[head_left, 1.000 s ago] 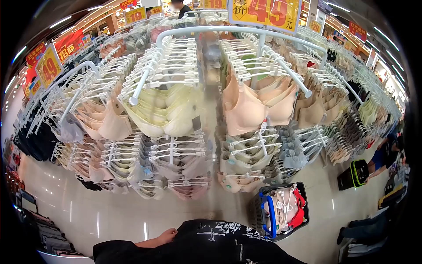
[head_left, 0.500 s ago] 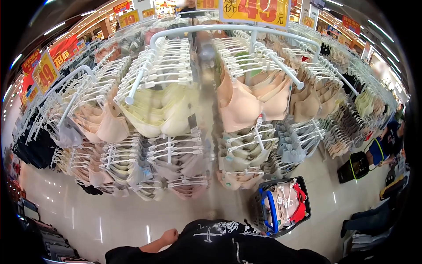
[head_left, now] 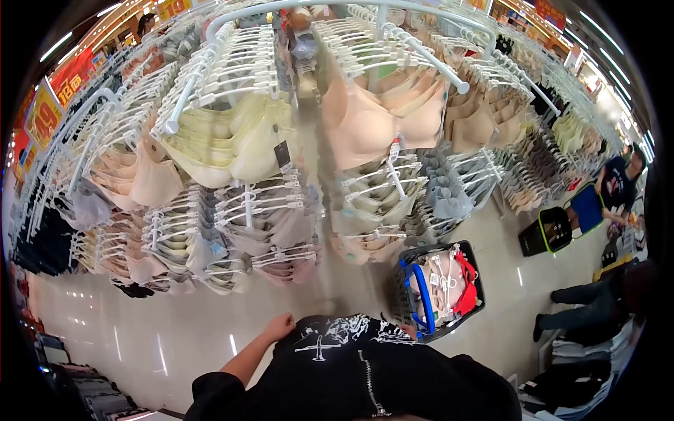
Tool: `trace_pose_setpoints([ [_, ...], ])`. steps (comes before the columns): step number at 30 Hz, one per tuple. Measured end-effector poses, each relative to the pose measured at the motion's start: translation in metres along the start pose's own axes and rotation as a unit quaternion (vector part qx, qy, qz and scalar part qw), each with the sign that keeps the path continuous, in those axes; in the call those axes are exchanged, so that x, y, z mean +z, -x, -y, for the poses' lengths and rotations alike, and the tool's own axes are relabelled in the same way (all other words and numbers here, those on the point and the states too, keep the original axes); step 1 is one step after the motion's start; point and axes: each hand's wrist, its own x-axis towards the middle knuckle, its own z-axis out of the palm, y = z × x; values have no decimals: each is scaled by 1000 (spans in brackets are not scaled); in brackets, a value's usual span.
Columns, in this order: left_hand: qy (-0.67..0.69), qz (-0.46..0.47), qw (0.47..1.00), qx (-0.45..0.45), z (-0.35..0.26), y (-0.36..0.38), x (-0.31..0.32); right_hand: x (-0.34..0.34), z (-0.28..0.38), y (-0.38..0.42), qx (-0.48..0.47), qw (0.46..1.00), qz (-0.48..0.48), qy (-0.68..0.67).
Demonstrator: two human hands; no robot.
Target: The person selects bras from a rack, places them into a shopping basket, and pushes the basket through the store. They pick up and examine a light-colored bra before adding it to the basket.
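Head view: left hand curled, grip loosely closed in, beside shirt. Right hand mostly hidden near basket, can't tell its grip. Basket holds pale garments, hangers, red garment along right edge. Peach bras at rack's front edge.

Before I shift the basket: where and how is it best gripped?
Probably by the middle of the blue handle, from above, with the right hand, which is nearest. The handle arches along the left side of the basket, while the hangers and red garment lie to its right.
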Motion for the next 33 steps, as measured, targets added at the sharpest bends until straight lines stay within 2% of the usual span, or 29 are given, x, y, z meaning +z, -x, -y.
trace_pose_setpoints([
  [1,4,-11,1000,12,-5,-6,-1,-3,2,0,-70,997,-35,19],
  [2,4,-18,1000,23,-8,-10,-3,-6,-2,-10,-119,992,29,22],
  [3,-2,-22,999,34,-11,-13,-8,-4,-6,-15,-85,991,55,90],
  [4,-25,-52,998,39,-20,-17,-10,-25,40,-2,-59,992,44,107],
  [5,9,-42,998,35,-32,-22,-12,-60,116,16,-34,991,32,126],
  [7,76,-24,996,28,-60,-37,-19,-91,169,14,-155,985,-43,67],
  [9,118,9,991,70,-84,-61,-25,-121,204,2,-249,941,-210,94],
  [10,132,23,985,104,-92,-78,-26,-136,217,-8,-239,921,-269,147],
  [11,84,-5,985,149,-113,-84,-34,-147,221,-13,-228,896,-326,199],
  [14,-27,-37,971,236,-168,-97,-51,-129,166,-45,-114,885,-336,303],
  [15,-57,-37,964,257,-178,-100,-51,-130,159,-52,0,966,-205,157],
  [16,-68,-30,961,268,-182,-102,-46,-133,153,-59,111,992,-63,0],
  [17,-78,-23,957,279,-183,-105,-40,-133,155,-60,214,960,83,-158],
  [18,-88,-15,953,291,-181,-109,-34,-125,157,-55,133,989,-51,27],
  [19,-111,22,952,284,-174,-111,-29,-118,165,-46,47,959,-182,211],
  [21,-154,101,946,267,-144,-116,-8,-112,170,-43,83,944,-206,244],
  [23,-131,236,914,303,-68,-155,13,-113,174,-41,118,949,-199,213],
  [24,-69,251,872,414,-41,-165,14,-113,175,-40,122,947,-210,209],
  [25,-193,304,895,263,-63,-154,-6,-112,178,-40,127,943,-223,212],
  [27,0,208,960,187,-74,-138,-27,-111,172,-42,93,941,-240,221],
  [30,158,101,964,188,-68,-157,-35,-111,171,-51,95,939,-257,208],
  [32,146,43,963,221,-91,-163,-41,-111,172,-45,103,939,-258,205],
  [33,139,18,962,233,-107,-162,-46,-109,174,-42,77,928,-285,227],
])
